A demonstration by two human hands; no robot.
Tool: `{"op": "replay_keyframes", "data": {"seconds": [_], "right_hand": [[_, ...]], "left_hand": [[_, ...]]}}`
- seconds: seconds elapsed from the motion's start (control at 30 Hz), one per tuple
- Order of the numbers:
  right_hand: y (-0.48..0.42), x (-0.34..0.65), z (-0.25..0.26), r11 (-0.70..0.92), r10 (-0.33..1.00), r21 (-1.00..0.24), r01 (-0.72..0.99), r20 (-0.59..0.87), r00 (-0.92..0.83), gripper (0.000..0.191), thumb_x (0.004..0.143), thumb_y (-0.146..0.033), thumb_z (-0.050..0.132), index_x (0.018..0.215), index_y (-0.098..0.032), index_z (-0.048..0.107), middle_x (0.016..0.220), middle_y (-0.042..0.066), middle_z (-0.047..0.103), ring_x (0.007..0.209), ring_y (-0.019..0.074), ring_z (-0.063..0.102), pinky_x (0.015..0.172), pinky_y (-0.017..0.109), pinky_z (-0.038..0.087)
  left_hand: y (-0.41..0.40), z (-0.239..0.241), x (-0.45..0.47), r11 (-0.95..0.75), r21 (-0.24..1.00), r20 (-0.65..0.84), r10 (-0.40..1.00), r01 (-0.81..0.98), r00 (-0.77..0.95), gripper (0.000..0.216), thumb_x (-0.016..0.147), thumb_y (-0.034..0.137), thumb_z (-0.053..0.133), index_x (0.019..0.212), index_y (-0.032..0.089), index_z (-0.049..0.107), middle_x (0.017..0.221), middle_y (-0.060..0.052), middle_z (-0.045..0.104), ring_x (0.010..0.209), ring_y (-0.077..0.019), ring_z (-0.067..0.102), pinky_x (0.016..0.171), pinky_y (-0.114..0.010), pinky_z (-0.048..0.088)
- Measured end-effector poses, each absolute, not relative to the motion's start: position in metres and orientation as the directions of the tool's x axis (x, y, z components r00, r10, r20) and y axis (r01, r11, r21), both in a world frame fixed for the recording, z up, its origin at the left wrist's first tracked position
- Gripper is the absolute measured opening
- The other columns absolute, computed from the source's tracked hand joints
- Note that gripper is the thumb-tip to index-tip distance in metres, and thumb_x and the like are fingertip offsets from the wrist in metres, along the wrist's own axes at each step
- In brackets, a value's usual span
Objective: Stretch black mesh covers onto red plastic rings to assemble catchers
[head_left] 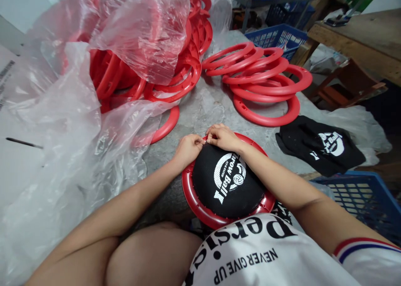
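Observation:
A red plastic ring (200,202) lies in front of me with a black mesh net (228,181) stretched across it, printed with a white ball logo. My left hand (187,149) and my right hand (223,137) meet at the ring's far edge. Both pinch the net's rim against the ring, fingers closed.
A clear plastic bag (138,31) full of red rings fills the left and back. A loose pile of red rings (263,85) lies at the right back. Spare black nets (319,146) lie to the right, above a blue crate (363,198). A wooden bench (360,39) stands behind.

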State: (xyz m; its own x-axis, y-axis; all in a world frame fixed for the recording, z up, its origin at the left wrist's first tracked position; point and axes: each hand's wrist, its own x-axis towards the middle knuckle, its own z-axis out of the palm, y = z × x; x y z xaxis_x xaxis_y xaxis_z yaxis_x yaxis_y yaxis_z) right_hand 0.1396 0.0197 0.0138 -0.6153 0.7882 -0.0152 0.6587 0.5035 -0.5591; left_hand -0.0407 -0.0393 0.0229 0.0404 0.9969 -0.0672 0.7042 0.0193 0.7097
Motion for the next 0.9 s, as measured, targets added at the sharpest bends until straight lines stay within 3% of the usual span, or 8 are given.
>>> {"op": "replay_keyframes", "data": {"seconds": [0.27, 0.43, 0.57, 0.77, 0.9], "right_hand": [[0.018, 0.135, 0.016, 0.479, 0.818, -0.504, 0.719, -0.042, -0.574, 0.012, 0.091, -0.025, 0.058, 0.086, -0.020, 0.069, 0.114, 0.007, 0.069, 0.110, 0.0252, 0.057, 0.100, 0.039, 0.040], [0.022, 0.144, 0.013, 0.541, 0.740, -0.566, 0.622, -0.031, -0.672, 0.013, 0.087, -0.024, 0.066, 0.099, -0.022, 0.072, 0.118, 0.005, 0.069, 0.116, 0.0249, 0.057, 0.105, 0.040, 0.038], [0.026, 0.150, 0.015, 0.554, 0.715, -0.570, 0.607, -0.048, -0.698, 0.012, 0.085, -0.021, 0.071, 0.096, -0.022, 0.073, 0.119, 0.005, 0.068, 0.115, 0.0241, 0.057, 0.105, 0.039, 0.038], [-0.001, 0.169, 0.024, 0.343, 0.906, -0.387, 0.856, -0.103, -0.410, 0.018, 0.093, -0.026, 0.063, 0.109, -0.019, 0.070, 0.120, 0.013, 0.065, 0.115, 0.0299, 0.055, 0.101, 0.044, 0.042], [-0.032, 0.188, 0.025, 0.188, 0.969, -0.319, 0.929, -0.092, -0.228, 0.029, 0.098, -0.032, 0.053, 0.120, -0.018, 0.067, 0.126, 0.019, 0.060, 0.119, 0.0374, 0.050, 0.099, 0.053, 0.043]], "left_hand": [[-0.038, 0.028, -0.037, 0.012, 0.659, -0.125, 0.988, 0.752, 0.094, 0.019, 0.083, 0.011, 0.058, 0.086, 0.018, 0.075, 0.091, -0.005, 0.078, 0.087, -0.0212, 0.070, 0.083, -0.032, 0.051], [-0.037, 0.024, -0.036, 0.048, 0.683, -0.133, 0.989, 0.729, 0.059, 0.016, 0.083, 0.010, 0.058, 0.093, 0.018, 0.068, 0.084, -0.003, 0.073, 0.078, -0.0181, 0.067, 0.073, -0.028, 0.049], [-0.036, 0.025, -0.029, 0.030, 0.675, -0.113, 0.992, 0.738, 0.063, 0.016, 0.084, 0.008, 0.058, 0.094, 0.020, 0.063, 0.084, -0.002, 0.071, 0.076, -0.0172, 0.065, 0.073, -0.029, 0.048], [-0.031, 0.029, -0.024, -0.081, 0.711, 0.025, 0.996, 0.698, 0.090, 0.024, 0.084, 0.004, 0.054, 0.100, 0.018, 0.065, 0.099, -0.004, 0.069, 0.079, -0.0158, 0.063, 0.082, -0.031, 0.051], [-0.036, 0.030, -0.025, -0.222, 0.630, 0.121, 0.975, 0.744, 0.189, 0.021, 0.084, 0.006, 0.056, 0.097, 0.018, 0.068, 0.104, -0.006, 0.068, 0.093, -0.0204, 0.064, 0.094, -0.036, 0.051]]}}
